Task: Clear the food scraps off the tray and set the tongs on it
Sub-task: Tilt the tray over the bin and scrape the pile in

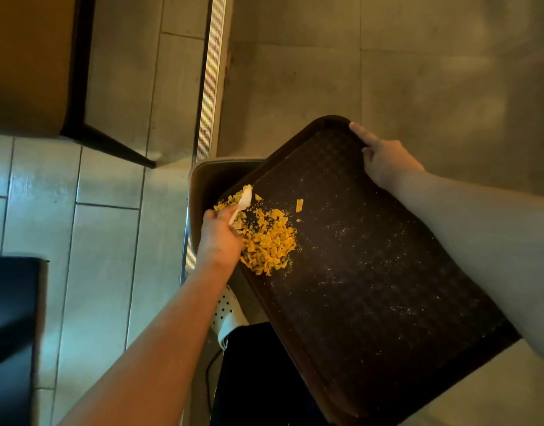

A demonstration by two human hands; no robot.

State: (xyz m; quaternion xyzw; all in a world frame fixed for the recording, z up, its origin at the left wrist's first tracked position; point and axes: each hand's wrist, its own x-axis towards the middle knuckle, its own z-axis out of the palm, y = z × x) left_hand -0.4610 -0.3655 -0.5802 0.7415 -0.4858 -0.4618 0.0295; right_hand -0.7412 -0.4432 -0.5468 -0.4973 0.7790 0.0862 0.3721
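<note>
Left hand point(220, 238) gripping one white utensil point(242, 203) in one scrap pile point(266, 241), right hand point(384, 161) gripping one tray point(372, 272)

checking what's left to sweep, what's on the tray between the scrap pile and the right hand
In the head view, one stray yellow flake and fine pale crumbs on the dark tray lie between the scrap pile and the right hand.

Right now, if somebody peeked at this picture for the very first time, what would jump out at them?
The bright yellow food scraps piled near the left edge of the dark brown tray stand out most. The left hand holds a white utensil in the pile, with a tan bin below that edge. The right hand grips the tray's far rim, holding it above the floor.
</note>
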